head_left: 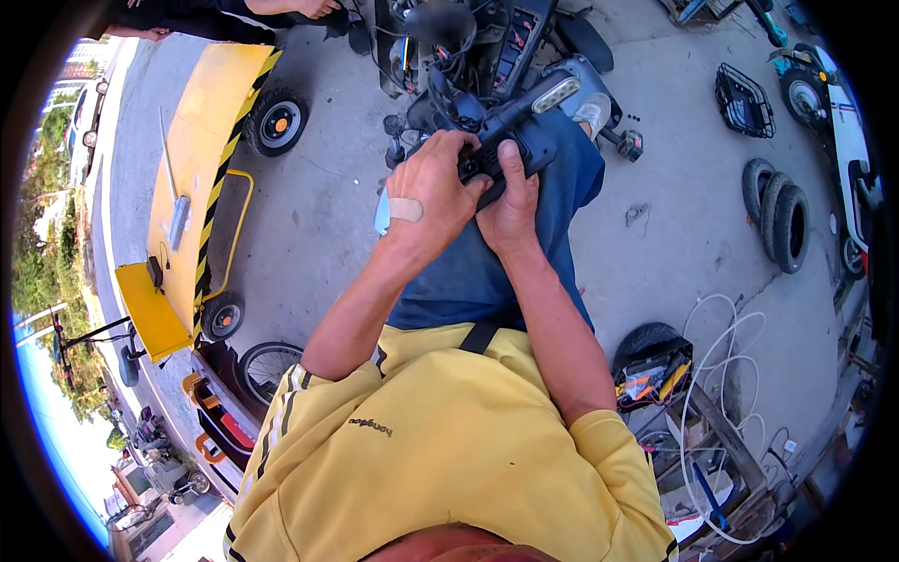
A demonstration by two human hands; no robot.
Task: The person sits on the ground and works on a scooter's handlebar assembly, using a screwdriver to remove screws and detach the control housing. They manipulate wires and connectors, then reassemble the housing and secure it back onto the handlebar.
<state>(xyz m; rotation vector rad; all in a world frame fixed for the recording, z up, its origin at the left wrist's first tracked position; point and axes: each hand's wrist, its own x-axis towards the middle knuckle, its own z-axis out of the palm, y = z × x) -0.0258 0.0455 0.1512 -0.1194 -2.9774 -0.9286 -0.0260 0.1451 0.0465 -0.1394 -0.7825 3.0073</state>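
Observation:
Over my lap, a black plastic housing (536, 150) lies between my two hands. My left hand (426, 192), with a beige plaster near the wrist, curls its fingers over the housing's left end. Against the lower edge, my right hand (510, 211) grips it with the thumb up along its face; the other fingers are hidden underneath. A long clear lamp (556, 95) sits at the far end of a dark arm just beyond the housing; whether the two are joined I cannot tell. Past my hands stands a partly stripped scooter (449, 80) with exposed wiring.
On the left stands a yellow cart (192, 150) with black-striped edging. To the right are stacked tyres (791, 225), a black wire basket (744, 100) and a parked scooter (847, 131). A tool bag (651, 370) and a looped white hose (688, 440) lie nearer. Another person's hand (314, 7) shows at the top.

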